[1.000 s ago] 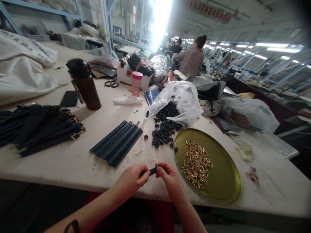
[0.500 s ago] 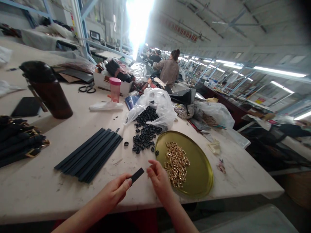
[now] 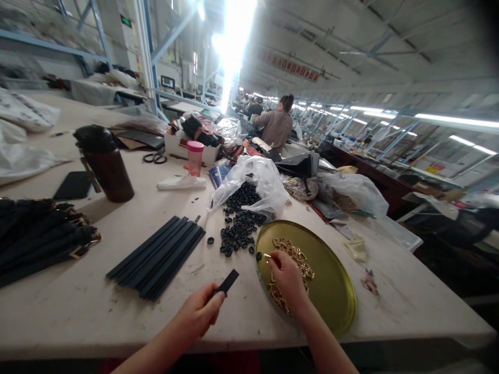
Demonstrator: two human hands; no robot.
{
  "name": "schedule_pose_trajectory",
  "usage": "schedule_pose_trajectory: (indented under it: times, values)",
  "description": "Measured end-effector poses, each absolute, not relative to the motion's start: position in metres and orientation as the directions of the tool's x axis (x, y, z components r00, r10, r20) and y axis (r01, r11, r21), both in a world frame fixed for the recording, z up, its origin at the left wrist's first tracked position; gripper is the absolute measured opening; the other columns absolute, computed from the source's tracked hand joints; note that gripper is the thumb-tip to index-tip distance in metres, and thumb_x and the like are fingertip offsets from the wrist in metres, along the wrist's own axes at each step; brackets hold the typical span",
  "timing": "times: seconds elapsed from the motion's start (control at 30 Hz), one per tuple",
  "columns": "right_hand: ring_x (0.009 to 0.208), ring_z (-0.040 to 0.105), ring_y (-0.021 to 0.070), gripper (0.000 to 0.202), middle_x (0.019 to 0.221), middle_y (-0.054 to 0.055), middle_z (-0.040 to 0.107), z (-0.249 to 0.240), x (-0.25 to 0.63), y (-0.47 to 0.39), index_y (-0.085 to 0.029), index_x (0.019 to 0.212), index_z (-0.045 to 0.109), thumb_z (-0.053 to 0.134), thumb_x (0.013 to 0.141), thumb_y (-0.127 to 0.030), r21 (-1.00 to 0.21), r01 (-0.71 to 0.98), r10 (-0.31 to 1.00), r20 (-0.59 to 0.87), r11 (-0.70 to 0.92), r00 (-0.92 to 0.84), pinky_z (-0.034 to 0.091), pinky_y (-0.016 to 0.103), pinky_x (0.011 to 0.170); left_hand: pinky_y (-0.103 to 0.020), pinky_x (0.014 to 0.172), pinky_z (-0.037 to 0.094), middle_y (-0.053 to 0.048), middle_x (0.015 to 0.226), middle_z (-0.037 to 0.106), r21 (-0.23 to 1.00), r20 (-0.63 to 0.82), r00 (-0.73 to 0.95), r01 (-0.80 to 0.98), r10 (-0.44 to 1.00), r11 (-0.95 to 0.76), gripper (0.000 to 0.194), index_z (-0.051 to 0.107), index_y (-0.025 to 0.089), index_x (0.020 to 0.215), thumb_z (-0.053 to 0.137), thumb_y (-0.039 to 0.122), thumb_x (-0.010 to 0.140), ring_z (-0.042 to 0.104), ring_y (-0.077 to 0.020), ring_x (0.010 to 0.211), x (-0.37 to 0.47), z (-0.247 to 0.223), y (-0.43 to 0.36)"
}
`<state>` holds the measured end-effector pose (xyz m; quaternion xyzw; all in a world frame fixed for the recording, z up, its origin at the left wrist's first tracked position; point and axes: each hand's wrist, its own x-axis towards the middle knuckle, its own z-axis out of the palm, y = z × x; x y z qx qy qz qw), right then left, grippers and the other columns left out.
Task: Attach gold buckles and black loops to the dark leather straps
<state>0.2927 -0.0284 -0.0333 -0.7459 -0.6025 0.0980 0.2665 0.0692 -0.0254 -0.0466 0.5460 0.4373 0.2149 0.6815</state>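
Note:
Near the table's front edge, my left hand (image 3: 201,312) is closed on a black strap (image 3: 229,281), whose flat end sticks out toward the upper right. My right hand (image 3: 287,275) is over the round gold tray (image 3: 338,291), fingertips pinched on a small gold buckle (image 3: 267,255). A heap of gold buckles (image 3: 300,255) lies on the tray, partly hidden by that hand. One black loop (image 3: 259,256) rests at the tray's left rim. More black loops (image 3: 237,234) spill from a clear plastic bag (image 3: 265,179) behind. A row of black straps (image 3: 156,259) lies to the left.
At far left lies a bundle of black straps with gold buckles (image 3: 42,234). Behind it stand a dark bottle (image 3: 107,166) and a phone (image 3: 73,185). Scissors (image 3: 155,157), a pink-lidded cup (image 3: 194,158) and piled materials line the back. A person (image 3: 276,124) stands beyond.
My right hand has moved right, from beside the strap end to the tray, and pinches a gold buckle. My left hand keeps the strap. The view has shifted a little.

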Motion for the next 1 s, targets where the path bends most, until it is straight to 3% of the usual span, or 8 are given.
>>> schedule_pose_trajectory:
  times: [0.07,0.1,0.17,0.23,0.43,0.6,0.83,1.0]
  values:
    - [0.060,0.052,0.0131,0.015,0.065,0.000,0.055,-0.031,0.262,-0.038,-0.017,0.077,0.053,0.048,0.083,-0.030,-0.889,0.450,0.971,0.023,-0.089,0.238,0.042,0.024,0.059,-0.018,0.036,0.022,0.011,0.046,0.038,0.948,-0.317,0.495,0.139,0.809,0.286,0.031,0.046,0.019,0.081,0.049,0.049,0.073,0.027,-0.0063,0.035,0.073,-0.040,-0.022]
    - [0.057,0.051,0.0118,0.016,0.061,-0.002,0.053,-0.032,0.245,-0.042,-0.017,0.076,0.051,0.052,0.081,-0.032,-0.972,0.210,0.973,-0.058,-0.106,0.224,0.042,0.024,0.058,-0.018,0.038,0.027,0.010,0.048,0.041,0.960,-0.279,0.474,0.120,0.835,0.253,0.032,0.048,0.018,0.082,0.052,0.048,0.072,0.032,-0.0069,0.038,0.074,-0.037,-0.021]
    - [0.053,0.048,0.0099,0.019,0.059,-0.003,0.052,-0.037,0.214,-0.048,-0.017,0.073,0.051,0.058,0.075,-0.035,-0.980,-0.134,0.967,-0.173,-0.150,0.185,0.041,0.023,0.056,-0.019,0.048,0.036,0.006,0.056,0.049,0.979,-0.201,0.432,0.107,0.879,0.172,0.029,0.051,0.016,0.080,0.055,0.044,0.072,0.044,-0.0090,0.049,0.075,-0.031,-0.022]
    - [0.051,0.046,0.0089,0.022,0.058,-0.004,0.051,-0.044,0.192,-0.051,-0.017,0.071,0.051,0.063,0.070,-0.035,-0.946,-0.279,0.956,-0.222,-0.164,0.190,0.039,0.022,0.053,-0.021,0.056,0.039,0.003,0.062,0.055,0.983,-0.164,0.386,0.141,0.908,0.118,0.025,0.053,0.015,0.075,0.056,0.041,0.073,0.049,-0.0114,0.058,0.073,-0.027,-0.024]
    - [0.057,0.047,0.0114,0.021,0.060,-0.003,0.052,-0.058,0.184,-0.053,-0.017,0.068,0.057,0.061,0.071,-0.038,-0.972,-0.169,0.974,-0.188,-0.165,0.129,0.038,0.023,0.054,-0.024,0.060,0.041,0.000,0.067,0.060,0.954,-0.162,0.333,0.295,0.929,0.060,0.023,0.057,0.015,0.076,0.052,0.037,0.076,0.054,-0.0159,0.064,0.059,-0.026,-0.024]
    - [0.086,0.054,0.0183,0.016,0.091,0.005,0.060,-0.056,0.198,-0.062,-0.018,0.069,0.061,0.058,0.077,-0.032,-0.999,0.006,0.998,-0.043,-0.043,-0.034,0.040,0.030,0.077,-0.024,0.065,0.041,-0.001,0.071,0.062,0.947,-0.218,0.380,0.304,0.899,0.101,0.025,0.060,0.014,0.079,0.054,0.038,0.072,0.055,-0.0185,0.072,0.051,-0.030,-0.015]
    - [0.067,0.055,0.0137,0.031,0.071,-0.002,0.059,-0.060,0.191,-0.066,-0.021,0.098,0.047,0.063,0.071,-0.026,-0.952,-0.239,0.981,-0.183,-0.194,-0.065,0.042,0.028,0.066,-0.024,0.065,0.041,-0.001,0.073,0.064,0.933,-0.302,0.446,0.318,0.843,0.166,0.029,0.061,0.013,0.082,0.052,0.039,0.074,0.056,-0.0187,0.073,0.050,-0.031,-0.019]
    - [0.066,0.054,0.0136,0.048,0.067,-0.003,0.058,-0.064,0.194,-0.070,-0.020,0.117,0.038,0.060,0.073,-0.023,-0.965,-0.180,0.978,-0.172,-0.191,-0.115,0.042,0.029,0.065,-0.024,0.065,0.040,-0.001,0.077,0.064,0.929,-0.255,0.436,0.358,0.863,0.094,0.026,0.061,0.012,0.088,0.048,0.029,0.074,0.055,-0.0184,0.073,0.045,-0.031,-0.019]
